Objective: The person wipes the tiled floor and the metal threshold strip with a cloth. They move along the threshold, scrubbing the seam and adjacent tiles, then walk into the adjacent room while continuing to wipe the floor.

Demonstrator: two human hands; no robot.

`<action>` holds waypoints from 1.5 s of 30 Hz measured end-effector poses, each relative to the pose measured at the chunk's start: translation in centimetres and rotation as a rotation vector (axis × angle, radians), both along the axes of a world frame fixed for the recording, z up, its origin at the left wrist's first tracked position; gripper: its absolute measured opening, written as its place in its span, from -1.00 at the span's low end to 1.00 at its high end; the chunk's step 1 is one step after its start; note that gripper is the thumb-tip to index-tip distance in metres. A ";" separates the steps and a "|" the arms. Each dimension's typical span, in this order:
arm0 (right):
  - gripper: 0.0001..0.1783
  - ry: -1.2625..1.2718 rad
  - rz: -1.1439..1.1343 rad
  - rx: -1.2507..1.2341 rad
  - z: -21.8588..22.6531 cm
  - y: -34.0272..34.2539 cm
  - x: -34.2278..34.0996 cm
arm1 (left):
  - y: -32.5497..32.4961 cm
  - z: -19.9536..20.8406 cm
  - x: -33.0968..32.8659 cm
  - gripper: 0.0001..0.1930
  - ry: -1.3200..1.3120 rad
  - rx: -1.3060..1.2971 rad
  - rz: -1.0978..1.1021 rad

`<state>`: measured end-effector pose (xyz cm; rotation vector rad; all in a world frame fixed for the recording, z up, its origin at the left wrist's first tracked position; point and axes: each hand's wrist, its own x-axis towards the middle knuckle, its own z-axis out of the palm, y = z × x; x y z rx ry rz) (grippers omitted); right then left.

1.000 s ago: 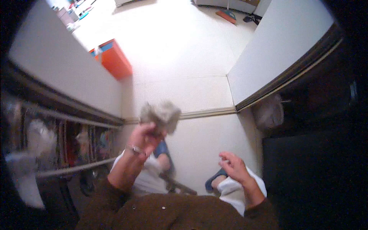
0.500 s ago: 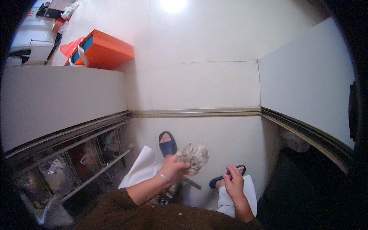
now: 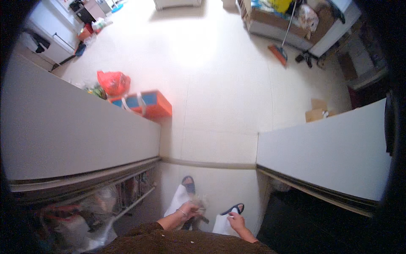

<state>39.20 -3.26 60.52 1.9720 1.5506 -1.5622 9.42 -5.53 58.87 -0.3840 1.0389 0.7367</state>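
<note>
My left hand (image 3: 188, 209) is closed round a crumpled greyish-white rag (image 3: 202, 204), held in front of my left leg. The rag is smeared by motion and bunched up beyond my fingers. My right hand (image 3: 237, 221) hangs in front of my white right trouser leg (image 3: 222, 224), its fingers loosely bent with a gap between them. Nothing shows in that hand. Below the hands are my feet in dark blue slippers (image 3: 188, 184), on pale tiles.
A metal door track (image 3: 207, 164) crosses the floor ahead, between a left white panel (image 3: 84, 131) and a right one (image 3: 321, 148). Beyond stand an orange box bag (image 3: 163, 106), a red plastic bag (image 3: 113, 82), a broom (image 3: 279, 55) and a cardboard box (image 3: 317, 112). Wire racks (image 3: 127, 194) are at left.
My view has tilted up, bringing the far room, broom and red bag further into sight. Both hands now appear lower in the picture; the rag stays in my left hand.
</note>
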 end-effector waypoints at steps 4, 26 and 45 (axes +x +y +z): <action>-0.61 -0.075 -0.114 0.203 4.6 6.9 1.0 | 5.2 7.5 -5.5 -0.65 -0.005 0.083 0.071; -0.57 -0.042 0.491 0.486 14.6 63.6 -10.5 | 39.6 18.8 -24.7 -0.65 0.320 0.086 0.792; -0.54 -0.116 0.572 0.358 18.5 99.7 -40.4 | 70.9 20.1 -55.5 -0.64 1.060 0.001 0.410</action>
